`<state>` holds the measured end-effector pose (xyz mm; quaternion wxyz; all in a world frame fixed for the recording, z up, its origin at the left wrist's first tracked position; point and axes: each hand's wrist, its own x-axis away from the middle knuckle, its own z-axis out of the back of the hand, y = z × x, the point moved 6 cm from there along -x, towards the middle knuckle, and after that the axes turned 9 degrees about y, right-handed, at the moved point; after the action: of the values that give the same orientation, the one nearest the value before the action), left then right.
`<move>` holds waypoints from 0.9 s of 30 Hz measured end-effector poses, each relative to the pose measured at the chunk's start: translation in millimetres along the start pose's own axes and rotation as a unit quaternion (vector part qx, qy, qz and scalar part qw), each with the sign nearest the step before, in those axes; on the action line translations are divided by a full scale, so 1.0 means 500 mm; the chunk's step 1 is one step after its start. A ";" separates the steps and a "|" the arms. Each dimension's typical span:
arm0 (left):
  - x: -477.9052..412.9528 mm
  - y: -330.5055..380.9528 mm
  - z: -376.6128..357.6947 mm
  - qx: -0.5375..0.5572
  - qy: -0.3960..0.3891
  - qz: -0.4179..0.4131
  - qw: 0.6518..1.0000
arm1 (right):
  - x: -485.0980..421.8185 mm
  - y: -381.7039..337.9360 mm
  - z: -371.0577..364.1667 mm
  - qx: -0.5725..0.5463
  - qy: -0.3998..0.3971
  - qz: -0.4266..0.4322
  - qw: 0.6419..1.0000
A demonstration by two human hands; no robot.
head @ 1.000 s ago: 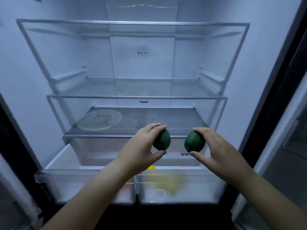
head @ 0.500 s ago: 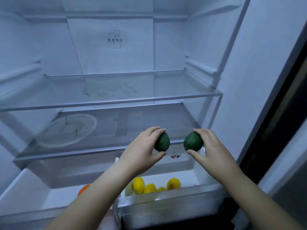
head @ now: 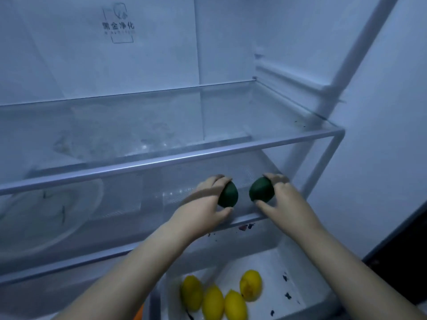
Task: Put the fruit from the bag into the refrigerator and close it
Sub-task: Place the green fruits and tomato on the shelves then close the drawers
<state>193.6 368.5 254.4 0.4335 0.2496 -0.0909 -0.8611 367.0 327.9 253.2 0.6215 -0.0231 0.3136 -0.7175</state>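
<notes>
It looks like the putting-down step: the left hand [head: 203, 207] is curled round the left green fruit [head: 228, 196] and the right hand [head: 291, 202] round the right green fruit [head: 262, 190], both just over the lower glass shelf [head: 150, 204] of the open refrigerator [head: 231, 42]. Next, I think, each fruit must sit so it won't roll, then fingers let go. The drawer [head: 298, 269] at 6 o'clock holds four yellow lemons [head: 250, 285]; a plate [head: 46, 218] sits on the shelf at 9 o'clock.
</notes>
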 end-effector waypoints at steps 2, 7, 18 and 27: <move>-0.022 -0.010 -0.013 0.009 -0.004 0.007 1.000 | -0.015 0.007 -0.013 0.000 -0.004 0.000 1.000; -0.067 -0.041 -0.041 0.005 -0.021 0.026 0.999 | -0.048 0.026 -0.042 -0.017 -0.014 -0.022 1.000; -0.093 -0.067 -0.062 0.002 0.000 0.007 1.000 | -0.083 0.033 -0.085 -0.003 -0.016 -0.045 0.999; -0.087 -0.074 -0.062 -0.016 -0.007 0.021 1.000 | -0.080 0.028 -0.081 0.004 -0.010 -0.032 0.999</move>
<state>204.9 427.3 229.2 0.4549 0.2344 -0.0859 -0.8548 371.4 380.9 228.1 0.6012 -0.0380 0.3031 -0.7384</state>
